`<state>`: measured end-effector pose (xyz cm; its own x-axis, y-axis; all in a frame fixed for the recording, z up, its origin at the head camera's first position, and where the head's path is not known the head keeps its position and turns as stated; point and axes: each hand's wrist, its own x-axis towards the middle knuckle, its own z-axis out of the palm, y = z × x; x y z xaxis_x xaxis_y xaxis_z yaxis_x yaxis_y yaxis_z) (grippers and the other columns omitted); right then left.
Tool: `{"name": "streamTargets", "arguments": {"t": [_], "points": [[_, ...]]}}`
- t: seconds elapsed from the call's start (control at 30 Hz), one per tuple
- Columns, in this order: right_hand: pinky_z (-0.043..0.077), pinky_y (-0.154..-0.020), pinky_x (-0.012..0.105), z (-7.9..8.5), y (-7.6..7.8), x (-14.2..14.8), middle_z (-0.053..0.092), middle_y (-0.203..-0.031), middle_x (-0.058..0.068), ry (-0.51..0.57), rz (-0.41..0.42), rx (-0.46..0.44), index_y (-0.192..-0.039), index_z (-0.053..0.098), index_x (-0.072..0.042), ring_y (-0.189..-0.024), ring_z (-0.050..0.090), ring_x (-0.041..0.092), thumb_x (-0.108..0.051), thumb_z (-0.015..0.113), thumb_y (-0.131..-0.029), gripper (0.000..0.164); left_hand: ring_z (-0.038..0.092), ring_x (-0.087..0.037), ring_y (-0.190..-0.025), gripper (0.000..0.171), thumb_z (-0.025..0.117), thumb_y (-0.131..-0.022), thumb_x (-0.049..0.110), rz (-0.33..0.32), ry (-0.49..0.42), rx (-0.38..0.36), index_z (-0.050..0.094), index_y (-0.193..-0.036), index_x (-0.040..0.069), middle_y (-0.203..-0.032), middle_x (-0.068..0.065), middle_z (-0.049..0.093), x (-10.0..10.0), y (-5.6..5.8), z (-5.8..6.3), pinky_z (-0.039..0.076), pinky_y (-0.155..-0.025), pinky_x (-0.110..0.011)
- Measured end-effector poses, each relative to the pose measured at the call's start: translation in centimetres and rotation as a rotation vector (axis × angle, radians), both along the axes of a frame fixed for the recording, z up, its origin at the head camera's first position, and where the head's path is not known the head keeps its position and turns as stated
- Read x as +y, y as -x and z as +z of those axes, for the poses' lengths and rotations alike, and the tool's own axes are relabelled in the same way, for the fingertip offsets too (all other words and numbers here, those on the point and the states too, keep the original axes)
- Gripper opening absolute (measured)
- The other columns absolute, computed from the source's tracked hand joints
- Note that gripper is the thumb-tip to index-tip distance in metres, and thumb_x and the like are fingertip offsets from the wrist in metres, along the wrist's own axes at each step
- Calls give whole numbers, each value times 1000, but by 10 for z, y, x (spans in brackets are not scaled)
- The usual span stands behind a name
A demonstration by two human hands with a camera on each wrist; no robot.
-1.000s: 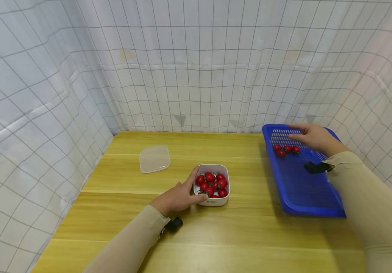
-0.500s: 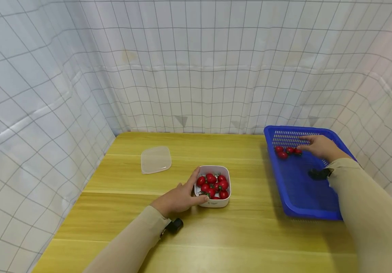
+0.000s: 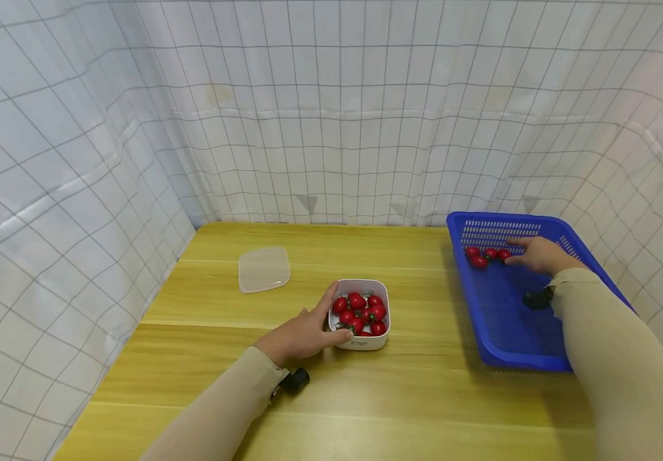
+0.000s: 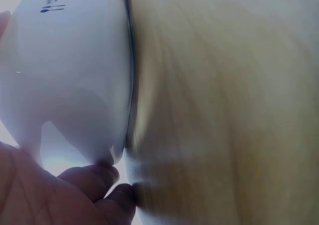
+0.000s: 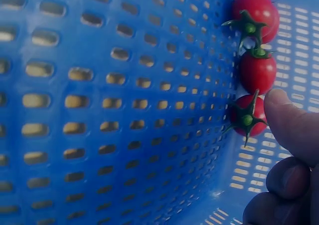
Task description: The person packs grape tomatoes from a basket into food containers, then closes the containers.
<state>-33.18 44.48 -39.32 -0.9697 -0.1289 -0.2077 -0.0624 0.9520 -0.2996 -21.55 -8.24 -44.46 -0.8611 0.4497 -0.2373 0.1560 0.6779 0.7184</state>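
In the head view my left hand (image 3: 302,330) spans the left side of a small white food container (image 3: 360,344), thumb at its front rim and forefinger at the back corner. Several red cherry tomatoes (image 3: 357,301) with green tops fill the container. My left fingers (image 4: 89,180) rest low on its wall in the left wrist view. Over at the right, my right hand (image 3: 541,256) reaches into a blue plastic basket (image 3: 475,314). Its thumb (image 5: 279,103) lies right against the closest cherry tomato (image 5: 247,116) of a small group by the perforated wall; the forefinger is hidden in the right wrist view.
A translucent square lid (image 3: 263,269) lies flat on the yellow wooden table (image 3: 193,358), behind and left of the container. White grid-patterned curtain (image 3: 331,128) surrounds the table at the back and sides.
My right hand has moved down into the basket, from above its back wall to the tomato nearest it. The left hand keeps its place at the container.
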Motion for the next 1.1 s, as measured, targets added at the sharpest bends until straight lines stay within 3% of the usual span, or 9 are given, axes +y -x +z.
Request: {"name": "streamTargets", "arguments": {"t": [0.37, 0.77, 1.1], "points": [[29, -116, 75, -5, 3, -4, 35, -153, 44, -14, -28, -28, -151, 45, 11, -142, 34, 66, -25, 68, -101, 65, 15, -64, -154, 107, 66, -94, 64, 1, -3, -8, -4, -170, 38, -174, -9, 28, -2, -1, 3, 19, -126, -71], [37, -112, 74, -8, 2, -1, 48, -143, 45, -25, -27, -31, -146, 47, 16, -131, 49, 64, -24, 67, -101, 64, 15, -65, -153, 105, 66, -94, 64, 11, 4, -13, -3, -169, 41, -173, -9, 30, -1, 0, 3, 20, -123, -74], [33, -113, 76, -10, 1, 0, 45, -146, 46, -6, -36, -43, -146, 50, 14, -134, 44, 65, -32, 73, -98, 71, 13, -64, -154, 107, 66, -93, 67, 4, 5, -21, -4, -169, 42, -174, -8, 28, -1, 0, 1, 18, -124, -75]]}}
